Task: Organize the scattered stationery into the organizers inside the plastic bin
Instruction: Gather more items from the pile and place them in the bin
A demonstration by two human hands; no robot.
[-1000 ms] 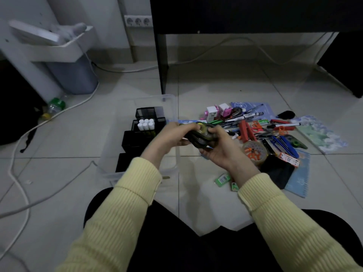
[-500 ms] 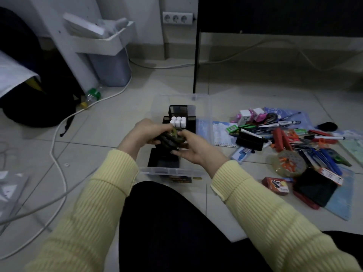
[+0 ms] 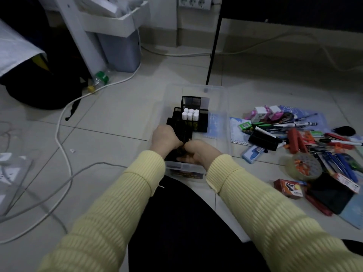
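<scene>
A clear plastic bin (image 3: 225,99) stands on the floor in front of me. Inside it are black mesh organizers (image 3: 191,103), one holding several white-capped tubes (image 3: 190,113). My left hand (image 3: 166,139) and my right hand (image 3: 198,153) meet low over the nearest organizer compartment. Together they grip a dark stack of tape rolls (image 3: 181,151), mostly hidden between the fingers. A pile of scattered stationery (image 3: 294,134) lies on the tiles to the right, with pens, markers, a clear tape roll (image 3: 305,166) and a red box (image 3: 288,188).
A blue notebook (image 3: 218,122) lies in the bin's right half. White cables (image 3: 62,134) cross the floor on the left, near a bottle (image 3: 100,78) and a black bag (image 3: 39,85). A black desk leg (image 3: 214,42) stands behind the bin.
Both hands carried the tape rolls from over the pile leftwards and lowered them into the bin's nearest organizer. The view swung left with them.
</scene>
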